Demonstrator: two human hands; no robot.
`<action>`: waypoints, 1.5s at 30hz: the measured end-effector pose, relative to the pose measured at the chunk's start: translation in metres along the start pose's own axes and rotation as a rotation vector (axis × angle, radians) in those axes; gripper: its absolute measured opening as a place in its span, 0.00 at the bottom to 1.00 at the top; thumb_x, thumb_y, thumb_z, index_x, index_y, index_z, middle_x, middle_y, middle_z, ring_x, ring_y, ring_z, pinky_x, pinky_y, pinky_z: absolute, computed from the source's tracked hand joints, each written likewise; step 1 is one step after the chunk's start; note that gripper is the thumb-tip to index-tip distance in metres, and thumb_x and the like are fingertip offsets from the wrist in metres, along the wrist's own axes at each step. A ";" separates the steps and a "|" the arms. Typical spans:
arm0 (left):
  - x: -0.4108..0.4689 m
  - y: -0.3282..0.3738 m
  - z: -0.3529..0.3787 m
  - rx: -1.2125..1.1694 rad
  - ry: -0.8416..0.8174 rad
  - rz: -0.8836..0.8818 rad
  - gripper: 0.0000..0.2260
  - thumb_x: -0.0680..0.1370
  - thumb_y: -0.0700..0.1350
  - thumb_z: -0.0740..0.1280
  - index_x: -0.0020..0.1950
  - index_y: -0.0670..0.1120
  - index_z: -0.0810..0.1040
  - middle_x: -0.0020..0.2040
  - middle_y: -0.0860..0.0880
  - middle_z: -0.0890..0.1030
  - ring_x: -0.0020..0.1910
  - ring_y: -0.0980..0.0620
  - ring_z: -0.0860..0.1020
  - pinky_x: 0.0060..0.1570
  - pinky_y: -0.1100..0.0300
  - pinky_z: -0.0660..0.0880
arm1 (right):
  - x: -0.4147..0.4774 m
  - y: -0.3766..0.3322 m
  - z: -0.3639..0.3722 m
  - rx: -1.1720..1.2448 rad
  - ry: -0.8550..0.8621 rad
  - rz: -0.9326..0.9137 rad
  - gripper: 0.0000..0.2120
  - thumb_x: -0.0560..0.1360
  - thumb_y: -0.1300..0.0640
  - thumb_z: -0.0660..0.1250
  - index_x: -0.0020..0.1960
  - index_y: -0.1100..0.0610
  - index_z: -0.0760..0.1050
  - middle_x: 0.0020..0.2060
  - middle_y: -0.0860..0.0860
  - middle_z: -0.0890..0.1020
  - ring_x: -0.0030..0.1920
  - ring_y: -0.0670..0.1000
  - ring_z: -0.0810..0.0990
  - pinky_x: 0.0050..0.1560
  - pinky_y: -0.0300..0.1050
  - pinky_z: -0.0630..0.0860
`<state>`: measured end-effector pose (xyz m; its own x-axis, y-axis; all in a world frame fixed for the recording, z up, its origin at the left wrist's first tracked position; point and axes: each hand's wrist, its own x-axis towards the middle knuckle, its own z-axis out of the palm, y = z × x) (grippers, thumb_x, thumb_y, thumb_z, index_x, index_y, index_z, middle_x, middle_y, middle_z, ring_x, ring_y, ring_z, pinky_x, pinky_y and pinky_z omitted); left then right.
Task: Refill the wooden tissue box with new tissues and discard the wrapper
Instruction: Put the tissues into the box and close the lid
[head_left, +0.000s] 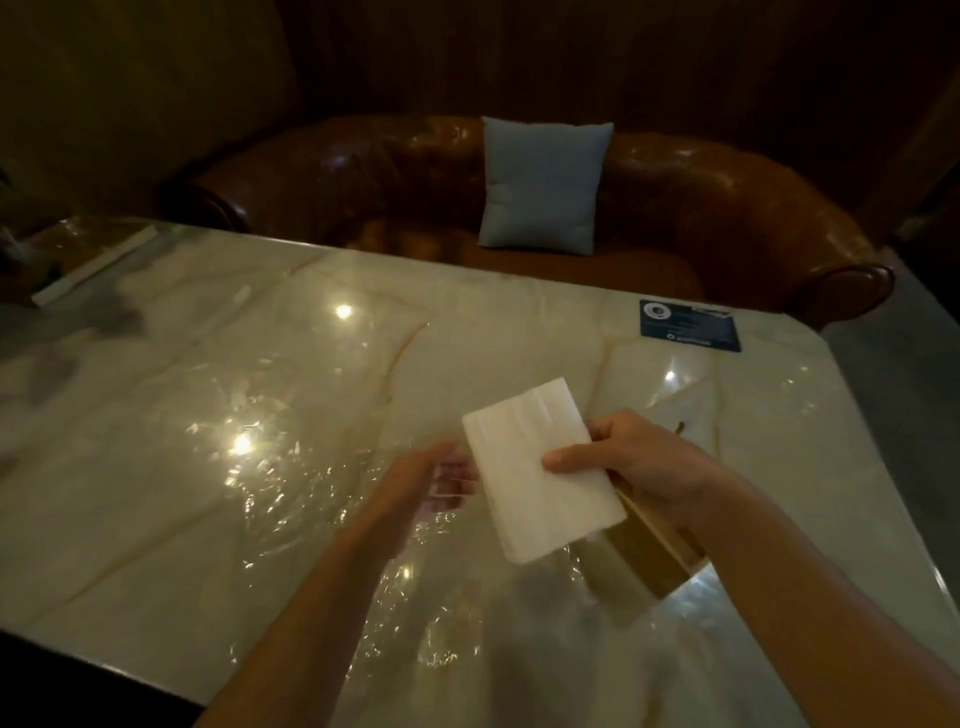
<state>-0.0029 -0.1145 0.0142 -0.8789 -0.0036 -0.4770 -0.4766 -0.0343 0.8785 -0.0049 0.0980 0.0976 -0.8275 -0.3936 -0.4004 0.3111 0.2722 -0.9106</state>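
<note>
My right hand (639, 465) grips a white block of tissues (540, 467) by its right edge, thumb on top, and holds it tilted above the table. My left hand (431, 478) is just to the left of the block, its fingers pinched on something thin and clear that looks like the wrapper (449, 475); it is blurred. The wooden tissue box (649, 556) stands on the table under and behind my right hand, mostly hidden by the tissues and my wrist.
The glossy marble table (260, 415) has a rounded far right corner with a dark blue card (690, 325) lying on it. A white strip (93, 267) lies at the far left. Behind the table stands a brown leather sofa (727, 218) with a grey cushion (543, 184).
</note>
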 end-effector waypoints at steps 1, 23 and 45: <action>-0.002 0.008 0.003 -0.068 -0.089 -0.062 0.15 0.78 0.51 0.59 0.47 0.42 0.78 0.41 0.42 0.80 0.40 0.46 0.78 0.44 0.56 0.74 | 0.001 0.003 -0.003 -0.026 -0.038 0.016 0.08 0.63 0.57 0.74 0.41 0.59 0.81 0.39 0.54 0.85 0.39 0.50 0.84 0.39 0.41 0.81; -0.053 0.029 0.049 0.340 -0.370 0.326 0.06 0.70 0.40 0.72 0.40 0.48 0.77 0.37 0.47 0.77 0.37 0.51 0.73 0.35 0.64 0.70 | -0.013 0.025 -0.033 -0.455 -0.272 0.025 0.11 0.67 0.47 0.72 0.48 0.47 0.79 0.43 0.44 0.84 0.43 0.44 0.83 0.41 0.34 0.77; -0.047 0.015 0.111 -0.148 -0.036 0.284 0.05 0.73 0.35 0.68 0.49 0.39 0.78 0.41 0.45 0.80 0.40 0.49 0.77 0.41 0.55 0.73 | -0.034 0.082 -0.078 0.198 0.287 -0.194 0.21 0.61 0.48 0.74 0.52 0.55 0.80 0.45 0.52 0.86 0.46 0.55 0.85 0.44 0.48 0.83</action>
<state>0.0286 -0.0038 0.0531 -0.9778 0.0010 -0.2098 -0.2065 -0.1817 0.9614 0.0120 0.2025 0.0447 -0.9681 -0.1516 -0.1997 0.1972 0.0317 -0.9799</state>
